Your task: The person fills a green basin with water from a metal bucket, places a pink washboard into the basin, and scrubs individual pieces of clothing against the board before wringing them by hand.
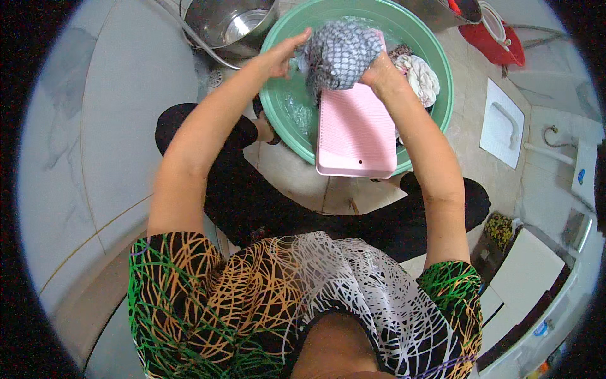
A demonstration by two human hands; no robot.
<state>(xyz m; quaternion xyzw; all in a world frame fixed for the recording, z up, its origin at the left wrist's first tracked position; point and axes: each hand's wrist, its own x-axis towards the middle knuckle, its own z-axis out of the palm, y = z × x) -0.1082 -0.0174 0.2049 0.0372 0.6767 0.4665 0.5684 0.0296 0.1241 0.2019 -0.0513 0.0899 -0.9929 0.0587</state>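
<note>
A grey-and-white checked cloth (343, 54), bunched up and partly blurred, is over the upper part of a pink plastic washboard (357, 128). My right hand (380, 75) grips the cloth at its right side, with some fingers hidden behind the fabric. To the left of the cloth, my left hand (282, 54) has its fingers spread; whether its fingertips touch the fabric is hard to tell. The washboard leans on the near rim of a green plastic basin (289, 135), which holds water. White and dark wet clothes (419, 80) lie in the basin's right side.
A stainless steel pot (227, 28) stands left of the basin, near a hose (194, 33) and a floor drain (215, 78). Another metal container (438, 12) and a red basin (494, 42) are at upper right. My knees flank the green basin. A white squat toilet (503, 123) is right.
</note>
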